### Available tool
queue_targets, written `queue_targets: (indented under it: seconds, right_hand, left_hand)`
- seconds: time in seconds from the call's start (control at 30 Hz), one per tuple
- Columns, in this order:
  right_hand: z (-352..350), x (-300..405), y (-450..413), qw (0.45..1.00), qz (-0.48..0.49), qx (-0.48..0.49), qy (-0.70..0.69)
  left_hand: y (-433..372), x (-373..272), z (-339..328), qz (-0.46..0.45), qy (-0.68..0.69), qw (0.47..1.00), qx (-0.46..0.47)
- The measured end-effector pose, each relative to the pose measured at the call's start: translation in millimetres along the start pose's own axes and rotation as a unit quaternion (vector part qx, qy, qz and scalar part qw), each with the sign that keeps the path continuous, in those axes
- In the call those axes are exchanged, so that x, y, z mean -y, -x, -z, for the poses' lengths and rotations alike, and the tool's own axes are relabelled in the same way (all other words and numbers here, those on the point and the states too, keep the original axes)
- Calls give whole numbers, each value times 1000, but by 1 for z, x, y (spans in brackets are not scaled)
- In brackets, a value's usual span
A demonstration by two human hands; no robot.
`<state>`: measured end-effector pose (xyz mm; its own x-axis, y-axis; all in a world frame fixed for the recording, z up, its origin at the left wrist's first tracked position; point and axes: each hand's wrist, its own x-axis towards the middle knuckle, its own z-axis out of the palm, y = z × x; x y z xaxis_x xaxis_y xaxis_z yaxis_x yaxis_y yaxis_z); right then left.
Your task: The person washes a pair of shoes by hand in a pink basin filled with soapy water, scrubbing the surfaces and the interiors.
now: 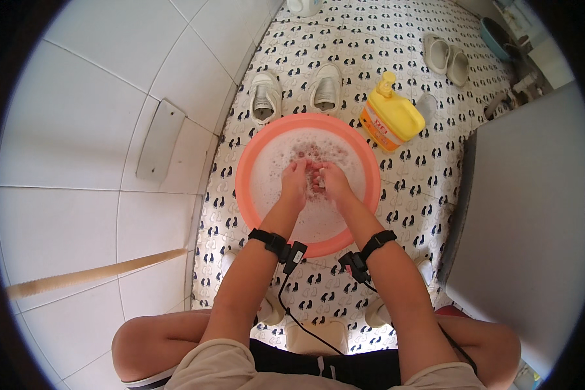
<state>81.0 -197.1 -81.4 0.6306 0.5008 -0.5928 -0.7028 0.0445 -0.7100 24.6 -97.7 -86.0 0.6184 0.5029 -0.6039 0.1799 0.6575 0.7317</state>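
Observation:
An orange-pink plastic basin stands on the floor in front of me, filled with foamy, soapy water. Over its middle, my left hand and my right hand meet with fingers curled and fingertips close together. A small whitish patch, foam or a piece of something, shows at the right fingers; which of these it is, I cannot tell. Darker water with large bubbles lies just beyond the fingers. Anything under the suds is hidden.
Two white sneakers stand behind the basin. A yellow pump bottle is at its right. Tiled wall rises on the left, a grey appliance on the right. Slip-on shoes lie farther back. Cabled black straps circle my forearms.

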Motion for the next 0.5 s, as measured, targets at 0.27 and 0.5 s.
queue_targets:
  seconds: [0.27,0.5]
  right_hand:
    - [62,-37,-26,923,132,-110,344]
    - [23,-69,-39,897,167,-111,395]
  left_hand:
    - [-23,55,-16,22,-299,954,-24]
    - [-65,88,61,-144,-449,880,-60]
